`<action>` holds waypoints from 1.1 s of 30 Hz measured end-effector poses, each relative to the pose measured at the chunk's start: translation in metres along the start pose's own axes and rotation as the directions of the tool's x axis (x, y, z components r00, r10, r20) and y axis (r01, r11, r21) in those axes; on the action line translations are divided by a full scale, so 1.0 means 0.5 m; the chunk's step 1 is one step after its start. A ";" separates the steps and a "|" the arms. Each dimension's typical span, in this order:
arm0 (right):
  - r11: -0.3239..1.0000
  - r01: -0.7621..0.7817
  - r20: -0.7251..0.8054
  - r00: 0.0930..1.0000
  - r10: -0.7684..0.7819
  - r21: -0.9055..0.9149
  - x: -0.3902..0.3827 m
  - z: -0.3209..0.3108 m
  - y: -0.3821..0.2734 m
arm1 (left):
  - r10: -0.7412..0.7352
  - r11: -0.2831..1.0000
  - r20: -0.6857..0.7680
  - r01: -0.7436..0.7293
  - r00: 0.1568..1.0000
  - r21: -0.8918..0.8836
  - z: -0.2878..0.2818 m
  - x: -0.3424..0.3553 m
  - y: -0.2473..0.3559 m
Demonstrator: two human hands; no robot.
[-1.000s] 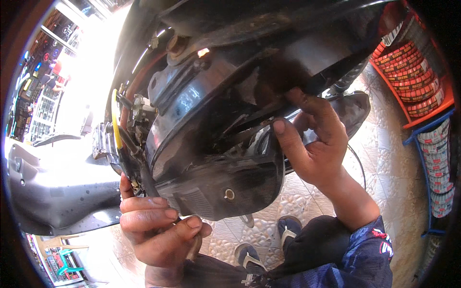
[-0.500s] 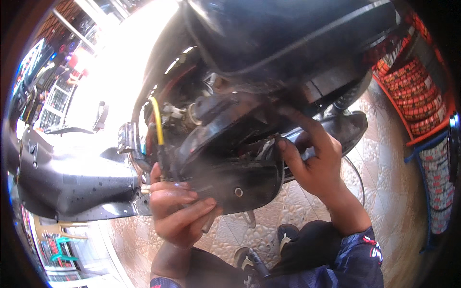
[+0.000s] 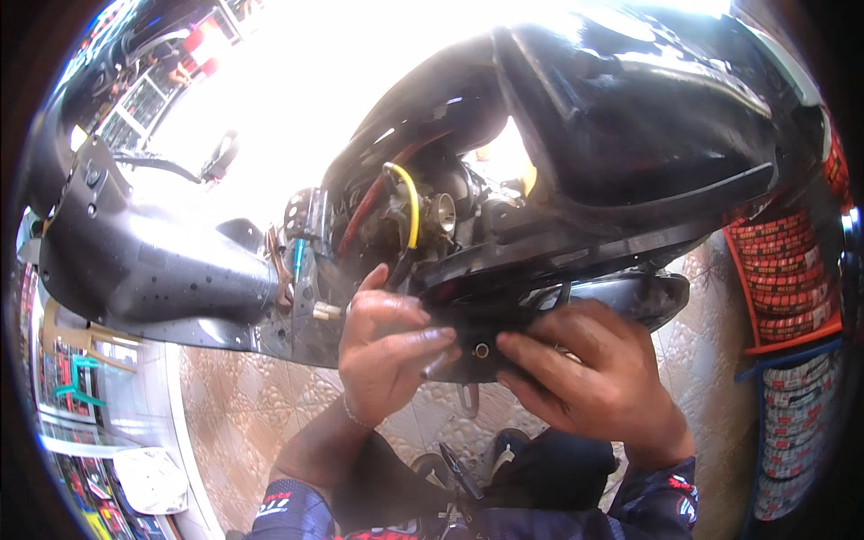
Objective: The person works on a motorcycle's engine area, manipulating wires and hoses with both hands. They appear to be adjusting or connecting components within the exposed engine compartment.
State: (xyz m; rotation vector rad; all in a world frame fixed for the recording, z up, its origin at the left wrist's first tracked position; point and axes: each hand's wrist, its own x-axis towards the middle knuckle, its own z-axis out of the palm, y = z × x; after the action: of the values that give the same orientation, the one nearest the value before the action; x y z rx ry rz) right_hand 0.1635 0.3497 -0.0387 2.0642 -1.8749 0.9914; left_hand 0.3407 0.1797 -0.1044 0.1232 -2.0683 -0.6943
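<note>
A scooter (image 3: 621,117) with black body panels fills the upper view, its side opened up. In front of the opening, a black plastic housing (image 3: 468,324) with a small round metal-rimmed hole is held between both hands. My left hand (image 3: 387,346) is closed on the housing's left end, index finger raised. My right hand (image 3: 594,369) grips its right side, fingers bent over the near face. Beyond the housing are the round metal mouth of a carburetor (image 3: 443,213) and a curved yellow hose (image 3: 414,202). The housing's underside is hidden.
A white connector (image 3: 326,310) hangs left of my left hand. The scooter's grey-black front panel (image 3: 162,261) reaches far left. Racks of packaged tires (image 3: 783,279) stand at the right. Patterned tiles (image 3: 243,396) cover the floor; a white stool (image 3: 151,480) is at lower left.
My right hand has come down from the gap above the housing onto its near right side. The carburetor mouth now shows clearly. My left hand keeps its hold; the view has shifted.
</note>
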 end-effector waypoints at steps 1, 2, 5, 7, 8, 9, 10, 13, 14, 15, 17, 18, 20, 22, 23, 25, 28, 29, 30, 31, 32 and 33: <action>0.999 0.027 -0.001 1.000 -0.027 -0.030 0.024 -0.006 -0.009 | -0.013 1.000 -0.010 0.012 1.000 -0.013 -0.001 0.000 0.000; 0.990 0.073 0.014 0.997 -0.072 -0.122 0.051 -0.011 -0.012 | -0.020 1.000 -0.018 0.019 1.000 -0.023 -0.002 0.002 -0.001; 0.961 0.168 0.189 0.974 -0.128 -0.218 0.133 -0.010 -0.010 | -0.031 1.000 -0.047 0.030 0.998 -0.008 -0.004 0.005 -0.003; 0.947 0.201 0.355 0.929 -0.102 -0.253 0.183 0.009 -0.008 | -0.046 0.999 -0.068 0.047 0.997 0.014 -0.005 0.008 -0.006; 0.939 0.216 0.436 0.896 -0.082 -0.268 0.212 0.030 -0.006 | -0.052 0.999 -0.088 0.051 0.995 -0.004 -0.005 0.008 -0.007; 0.933 0.201 0.564 0.826 0.002 -0.298 0.238 0.041 -0.001 | -0.049 0.999 -0.104 0.048 0.993 -0.008 -0.006 0.009 -0.009; 0.940 0.214 0.668 0.744 0.019 -0.265 0.260 0.050 0.006 | -0.052 0.999 -0.107 0.051 0.993 -0.010 -0.008 0.008 -0.010; 0.950 0.212 0.910 0.392 0.132 -0.229 0.332 0.095 0.030 | -0.077 0.997 -0.128 0.074 0.989 -0.026 -0.014 0.005 -0.015; 0.952 0.247 0.936 0.341 0.088 -0.180 0.353 0.112 0.036 | -0.073 0.997 -0.140 0.070 0.987 -0.033 -0.016 0.005 -0.017; 0.951 0.289 0.952 0.304 0.018 -0.110 0.369 0.128 0.041 | -0.086 0.996 -0.149 0.082 0.985 -0.034 -0.018 0.004 -0.019; 0.962 0.264 0.962 0.275 -0.008 -0.067 0.377 0.155 0.043 | -0.098 0.995 -0.167 0.093 0.981 -0.039 -0.022 0.003 -0.022; 0.973 0.207 0.958 0.283 0.040 -0.102 0.379 0.166 0.042 | -0.096 0.995 -0.183 0.091 0.978 -0.035 -0.023 0.003 -0.024; 0.994 0.068 0.952 0.302 0.057 -0.081 0.376 0.179 0.041 | -0.091 0.996 -0.211 0.087 0.973 -0.028 -0.026 0.000 -0.027; 0.991 -0.108 0.942 0.317 0.107 -0.077 0.371 0.184 0.038 | -0.104 0.994 -0.215 0.096 0.971 -0.048 -0.027 -0.004 -0.029; 0.979 -0.185 0.940 0.311 0.141 -0.085 0.370 0.183 0.036 | -0.108 0.994 -0.217 0.098 0.970 -0.056 -0.027 -0.006 -0.030; 0.974 -0.203 0.948 0.276 0.159 -0.104 0.374 0.179 0.036 | -0.117 0.992 -0.223 0.102 0.968 -0.076 -0.027 -0.011 -0.033; 0.966 -0.173 0.936 0.261 0.236 -0.195 0.384 0.168 0.037 | -0.161 0.985 -0.288 0.135 0.944 -0.106 -0.027 -0.014 -0.040; 0.963 -0.167 0.930 0.267 0.251 -0.212 0.386 0.166 0.036 | -0.172 0.983 -0.313 0.144 0.934 -0.112 -0.027 -0.015 -0.042; 0.963 -0.158 0.928 0.273 0.254 -0.217 0.387 0.164 0.036 | -0.172 0.983 -0.333 0.139 0.927 -0.123 -0.029 -0.015 -0.044; 0.962 -0.141 0.923 0.279 0.266 -0.234 0.387 0.163 0.035 | -0.189 0.978 -0.334 0.147 0.924 -0.146 -0.031 -0.016 -0.046; 0.968 -0.098 0.926 0.282 0.251 -0.232 0.386 0.161 0.034 | -0.203 0.973 -0.337 0.152 0.919 -0.171 -0.034 -0.017 -0.046; 0.956 -0.191 0.919 0.286 0.272 -0.224 0.384 0.160 0.033 | -0.216 0.968 -0.337 0.156 0.916 -0.198 -0.037 -0.018 -0.046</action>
State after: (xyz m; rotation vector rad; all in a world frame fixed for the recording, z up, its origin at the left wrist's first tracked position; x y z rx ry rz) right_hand 0.1725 0.1461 0.0066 2.6162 -2.6754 -0.5763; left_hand 0.3564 0.1557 -0.1154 0.3310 -1.6557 -0.8894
